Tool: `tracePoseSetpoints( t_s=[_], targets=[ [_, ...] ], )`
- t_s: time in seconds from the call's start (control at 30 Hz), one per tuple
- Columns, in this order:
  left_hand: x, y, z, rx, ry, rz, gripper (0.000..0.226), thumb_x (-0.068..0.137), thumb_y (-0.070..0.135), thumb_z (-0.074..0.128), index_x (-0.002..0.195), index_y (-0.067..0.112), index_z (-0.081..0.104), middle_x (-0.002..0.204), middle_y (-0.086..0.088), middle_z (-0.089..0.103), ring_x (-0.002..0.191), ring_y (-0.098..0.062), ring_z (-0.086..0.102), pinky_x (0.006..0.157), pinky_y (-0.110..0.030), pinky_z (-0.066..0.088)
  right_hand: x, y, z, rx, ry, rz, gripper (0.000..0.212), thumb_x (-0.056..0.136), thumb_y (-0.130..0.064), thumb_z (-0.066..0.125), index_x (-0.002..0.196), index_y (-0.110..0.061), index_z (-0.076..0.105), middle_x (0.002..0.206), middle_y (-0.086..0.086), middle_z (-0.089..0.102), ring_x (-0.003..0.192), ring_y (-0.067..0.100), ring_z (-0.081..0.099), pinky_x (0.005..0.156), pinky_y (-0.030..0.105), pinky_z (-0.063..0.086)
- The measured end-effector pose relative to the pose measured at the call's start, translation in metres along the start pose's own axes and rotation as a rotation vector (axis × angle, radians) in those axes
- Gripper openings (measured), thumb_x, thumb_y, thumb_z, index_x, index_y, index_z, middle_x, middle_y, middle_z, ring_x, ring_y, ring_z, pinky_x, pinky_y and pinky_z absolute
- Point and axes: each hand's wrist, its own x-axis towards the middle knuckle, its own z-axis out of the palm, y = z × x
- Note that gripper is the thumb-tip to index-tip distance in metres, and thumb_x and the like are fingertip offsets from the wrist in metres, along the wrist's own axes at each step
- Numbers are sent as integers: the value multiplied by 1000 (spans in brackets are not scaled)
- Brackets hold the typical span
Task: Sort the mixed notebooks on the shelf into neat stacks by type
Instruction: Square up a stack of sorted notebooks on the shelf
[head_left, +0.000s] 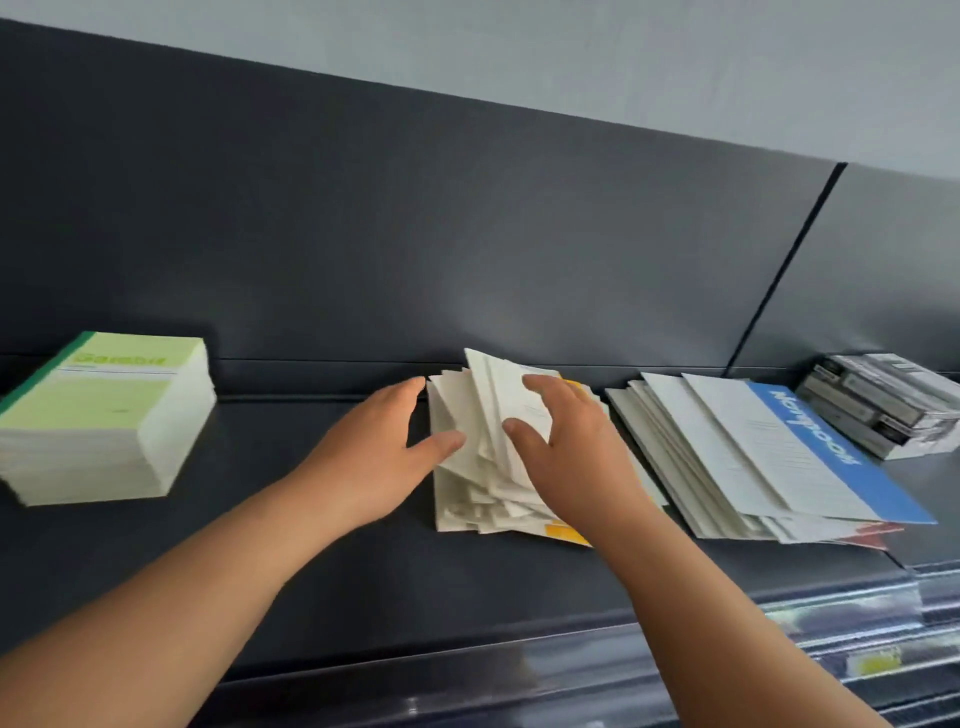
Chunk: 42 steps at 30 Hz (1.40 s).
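On the shelf (322, 582) the fanned pile of notebooks (467, 499) (long axis front to back) is enclosed between the left hand (374, 457), fingers straight and together at its left edge, and the right hand (576, 462), fingers spread on top.

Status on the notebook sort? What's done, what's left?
Done: the green stack at left looks squared up.
In hand: the middle pile is fanned, with yellow covers underneath. The left hand touches its side and the right hand rests on top.
Left: the blue-cover pile at right lies splayed with a red edge beneath, so it is likely mixed.
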Motion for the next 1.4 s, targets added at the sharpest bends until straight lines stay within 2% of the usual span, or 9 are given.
tracePoseSetpoints(
  t_s=[0.23, 0.43, 0.57, 0.67, 0.8, 0.93, 1.03, 1.2, 1.4],
  targets=[
    [30, 49, 54, 7, -51, -288, 68, 93, 53, 47, 148, 19, 26, 152, 0, 34, 130, -21, 43, 86, -27, 32, 28, 85, -24, -1, -164, 232, 53, 94, -37, 54, 141, -20, 40, 136, 4, 53, 118, 28, 53, 97, 40, 46],
    [37, 71, 70, 23, 25, -421, 59, 94, 48, 47, 140, 13, 35, 130, -3, 48, 111, -22, 49, 80, -29, 35, 41, 110, -26, 76, -366, 318, 63, 95, -47, 50, 148, -21, 28, 141, 3, 49, 124, 27, 51, 84, 31, 37],
    [43, 78, 72, -91, 131, -431, 59, 91, 37, 56, 142, 21, 34, 131, 1, 49, 95, -13, 47, 81, -33, 45, 43, 116, -20, 61, -364, 280, 66, 91, -50, 52, 146, -21, 31, 138, 4, 50, 121, 27, 51, 82, 31, 37],
    [50, 79, 70, -283, 229, -479, 23, 87, 24, 62, 102, 31, 48, 108, 5, 56, 83, -13, 53, 71, -33, 47, 45, 121, -21, 89, -335, 271, 67, 88, -48, 58, 145, -22, 32, 136, 4, 50, 120, 27, 51, 86, 33, 43],
    [53, 80, 73, -460, 172, -588, 27, 90, 18, 64, 113, 9, 52, 88, 5, 49, 83, -15, 45, 72, -29, 37, 49, 125, -26, 266, -239, 300, 67, 87, -34, 66, 144, -24, 32, 132, 0, 51, 115, 22, 52, 86, 32, 44],
    [56, 78, 77, -434, 128, -582, 10, 90, 14, 62, 98, 14, 56, 86, 5, 56, 75, -9, 50, 57, -25, 36, 57, 133, -29, 758, -173, 595, 59, 87, -20, 71, 137, -17, 39, 98, -3, 58, 90, 22, 60, 72, 40, 53],
    [57, 75, 76, -411, 101, -581, 17, 90, 16, 62, 106, 10, 60, 95, 1, 63, 83, -15, 56, 58, -26, 39, 60, 137, -27, 976, -299, 760, 51, 84, -21, 75, 128, -11, 51, 105, 10, 67, 91, 31, 67, 71, 44, 57],
    [54, 67, 77, -426, 78, -593, 25, 89, 16, 62, 113, 12, 60, 109, -5, 66, 98, -23, 61, 75, -34, 48, 59, 136, -20, 973, -387, 679, 40, 86, -14, 71, 121, -16, 50, 108, 10, 66, 94, 31, 66, 74, 46, 56],
    [46, 61, 69, -548, 92, -552, 26, 92, 13, 61, 118, 12, 60, 103, 2, 63, 82, -9, 53, 58, -22, 34, 51, 128, -24, 1050, -328, 566, 36, 87, -9, 69, 117, -20, 53, 111, 8, 68, 98, 33, 67, 85, 56, 55]
  ],
)
